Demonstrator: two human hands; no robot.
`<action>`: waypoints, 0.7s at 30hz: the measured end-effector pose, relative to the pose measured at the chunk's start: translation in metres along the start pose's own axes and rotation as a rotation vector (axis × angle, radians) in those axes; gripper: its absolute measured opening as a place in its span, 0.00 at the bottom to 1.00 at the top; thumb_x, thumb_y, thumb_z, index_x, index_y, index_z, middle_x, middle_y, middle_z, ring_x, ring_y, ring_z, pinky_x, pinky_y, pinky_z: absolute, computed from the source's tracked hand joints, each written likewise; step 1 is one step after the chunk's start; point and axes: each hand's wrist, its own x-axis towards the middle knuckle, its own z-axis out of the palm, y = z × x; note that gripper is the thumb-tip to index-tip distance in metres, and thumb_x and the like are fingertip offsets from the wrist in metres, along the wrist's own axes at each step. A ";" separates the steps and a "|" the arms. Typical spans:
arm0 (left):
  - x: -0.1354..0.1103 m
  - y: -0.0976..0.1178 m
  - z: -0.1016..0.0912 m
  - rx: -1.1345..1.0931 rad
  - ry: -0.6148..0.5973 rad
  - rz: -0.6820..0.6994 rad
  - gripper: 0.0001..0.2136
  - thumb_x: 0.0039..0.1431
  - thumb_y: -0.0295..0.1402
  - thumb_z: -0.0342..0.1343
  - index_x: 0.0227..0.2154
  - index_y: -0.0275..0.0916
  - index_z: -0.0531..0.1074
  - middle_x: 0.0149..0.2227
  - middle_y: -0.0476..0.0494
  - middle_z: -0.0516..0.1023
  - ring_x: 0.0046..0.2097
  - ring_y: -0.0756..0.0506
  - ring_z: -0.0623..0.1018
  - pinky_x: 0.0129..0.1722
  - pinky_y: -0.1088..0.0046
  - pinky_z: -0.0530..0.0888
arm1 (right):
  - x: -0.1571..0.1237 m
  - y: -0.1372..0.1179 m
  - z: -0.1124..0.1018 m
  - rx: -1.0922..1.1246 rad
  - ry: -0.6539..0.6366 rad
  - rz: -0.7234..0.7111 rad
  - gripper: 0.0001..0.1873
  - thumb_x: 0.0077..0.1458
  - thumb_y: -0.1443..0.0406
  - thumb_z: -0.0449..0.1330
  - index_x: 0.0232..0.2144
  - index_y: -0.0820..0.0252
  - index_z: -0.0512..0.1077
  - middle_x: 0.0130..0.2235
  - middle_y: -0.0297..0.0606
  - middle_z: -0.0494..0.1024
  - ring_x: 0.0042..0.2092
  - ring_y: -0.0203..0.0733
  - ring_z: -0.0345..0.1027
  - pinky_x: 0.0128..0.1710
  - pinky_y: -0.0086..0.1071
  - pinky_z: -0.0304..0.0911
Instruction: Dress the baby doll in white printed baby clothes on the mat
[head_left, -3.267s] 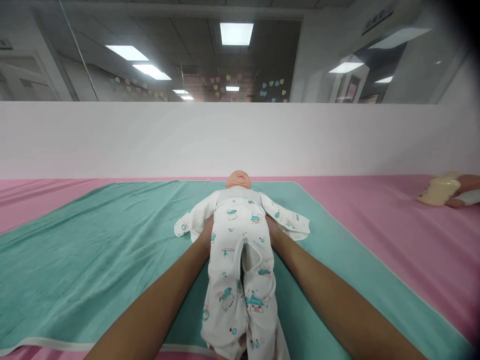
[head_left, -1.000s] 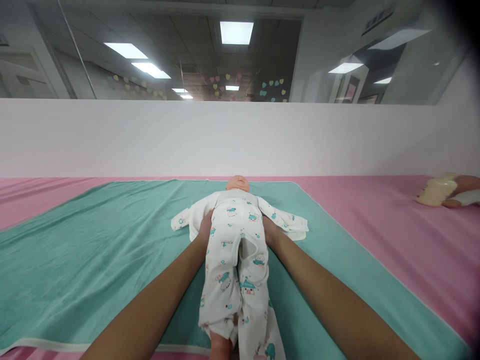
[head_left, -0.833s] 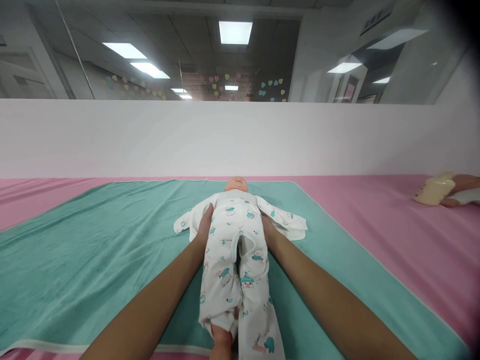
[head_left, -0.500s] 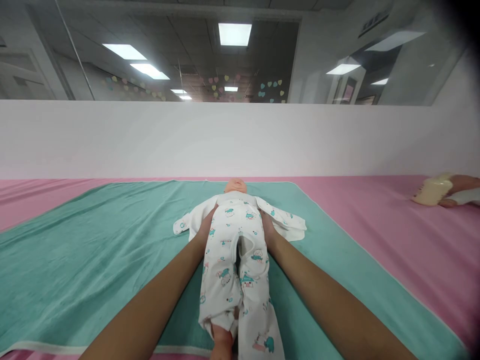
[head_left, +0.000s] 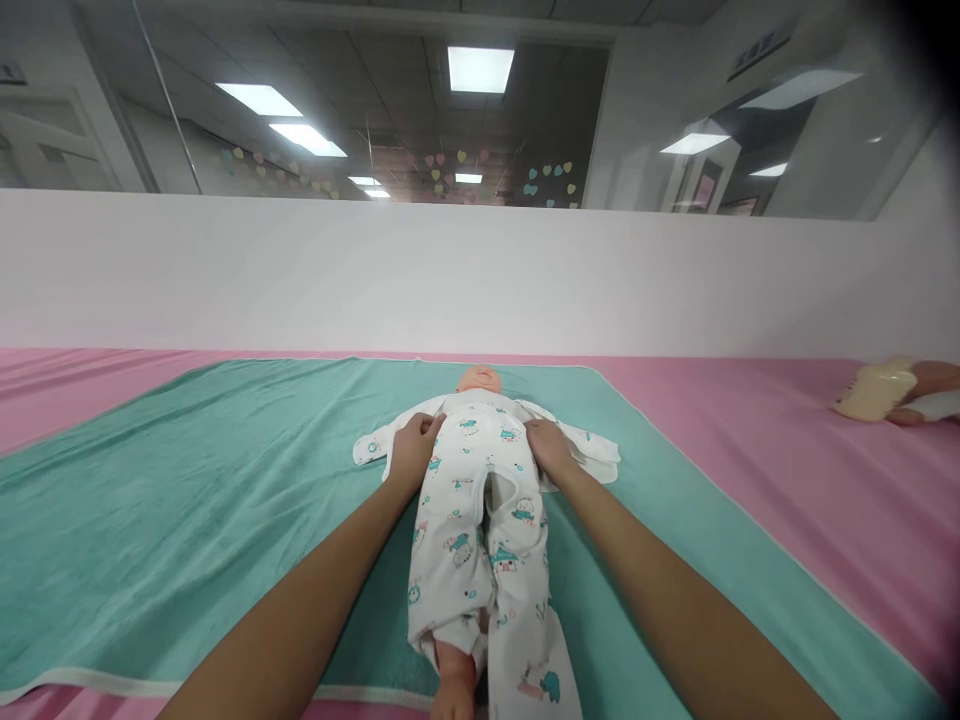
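A baby doll (head_left: 480,378) lies on its back, head toward the wall. It has on a white long-sleeved top (head_left: 381,440) and white baby trousers (head_left: 459,500) with a small animal print, drawn high over its torso. At the left side of the waist, my left hand (head_left: 412,448) has its fingers curled together on the trousers' edge. My right hand (head_left: 549,446) is closed at the opposite side of the waist; its fingertips are partly hidden. One bare doll foot (head_left: 454,690) sticks out of the left trouser leg. The other leg's end lies flat, with no foot showing.
Under the doll, a green towel (head_left: 262,500) is spread over a pink sheet (head_left: 847,500). A cream bottle (head_left: 874,390) lies at the far right beside part of another doll (head_left: 934,378). A white wall (head_left: 420,280) with a glass window above borders the back.
Both hands have come up from along the trousers' sides to the waist edge, and more of the fingers shows. The view has shifted slightly; the doll lies as before.
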 end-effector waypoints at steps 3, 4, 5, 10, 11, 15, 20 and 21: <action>0.004 0.000 0.002 0.048 0.070 0.152 0.14 0.57 0.41 0.50 0.39 0.38 0.73 0.37 0.43 0.74 0.42 0.44 0.72 0.43 0.70 0.67 | -0.003 -0.007 -0.006 -0.199 0.132 -0.101 0.11 0.53 0.60 0.51 0.25 0.57 0.70 0.27 0.37 0.72 0.33 0.42 0.63 0.37 0.33 0.55; 0.007 -0.001 0.003 0.072 0.086 0.193 0.14 0.58 0.40 0.50 0.40 0.39 0.74 0.40 0.42 0.73 0.45 0.44 0.71 0.46 0.69 0.66 | -0.003 -0.009 -0.006 -0.231 0.143 -0.169 0.12 0.54 0.59 0.50 0.29 0.57 0.70 0.29 0.37 0.72 0.34 0.41 0.63 0.38 0.33 0.55; 0.009 -0.001 0.004 0.094 0.093 0.220 0.13 0.58 0.38 0.50 0.41 0.39 0.74 0.43 0.41 0.72 0.48 0.43 0.69 0.49 0.69 0.64 | -0.004 -0.010 -0.005 -0.227 0.133 -0.242 0.13 0.55 0.58 0.49 0.32 0.56 0.71 0.32 0.37 0.73 0.35 0.41 0.63 0.39 0.33 0.56; 0.019 -0.002 0.006 0.128 0.025 0.207 0.08 0.58 0.35 0.50 0.34 0.42 0.74 0.49 0.44 0.71 0.55 0.43 0.64 0.57 0.64 0.56 | 0.004 -0.007 0.000 0.013 -0.009 -0.380 0.13 0.53 0.55 0.54 0.33 0.56 0.72 0.40 0.37 0.72 0.43 0.41 0.63 0.45 0.33 0.57; 0.020 -0.001 0.005 0.133 0.008 0.189 0.07 0.58 0.36 0.51 0.33 0.42 0.74 0.51 0.45 0.71 0.56 0.42 0.63 0.57 0.62 0.56 | 0.007 -0.005 0.000 0.032 -0.034 -0.361 0.13 0.51 0.55 0.55 0.32 0.57 0.72 0.39 0.37 0.72 0.43 0.41 0.63 0.44 0.33 0.57; 0.021 0.005 0.001 0.172 -0.073 0.138 0.06 0.58 0.36 0.51 0.28 0.42 0.71 0.55 0.47 0.68 0.62 0.39 0.56 0.58 0.57 0.54 | 0.017 -0.003 -0.001 0.022 -0.103 -0.320 0.12 0.48 0.56 0.58 0.28 0.59 0.70 0.40 0.36 0.72 0.44 0.41 0.63 0.46 0.34 0.56; 0.023 0.007 0.003 0.248 -0.090 0.172 0.08 0.63 0.33 0.44 0.38 0.41 0.67 0.48 0.43 0.74 0.52 0.42 0.71 0.54 0.61 0.57 | 0.025 -0.002 0.007 -0.056 -0.088 -0.291 0.09 0.52 0.59 0.53 0.27 0.59 0.65 0.39 0.35 0.72 0.41 0.40 0.63 0.43 0.33 0.56; 0.023 0.007 0.004 0.270 -0.082 0.190 0.08 0.63 0.33 0.42 0.38 0.40 0.66 0.47 0.43 0.75 0.50 0.42 0.72 0.53 0.62 0.59 | 0.027 -0.002 0.009 -0.102 -0.072 -0.273 0.09 0.53 0.59 0.52 0.28 0.59 0.64 0.37 0.35 0.72 0.39 0.39 0.64 0.41 0.32 0.56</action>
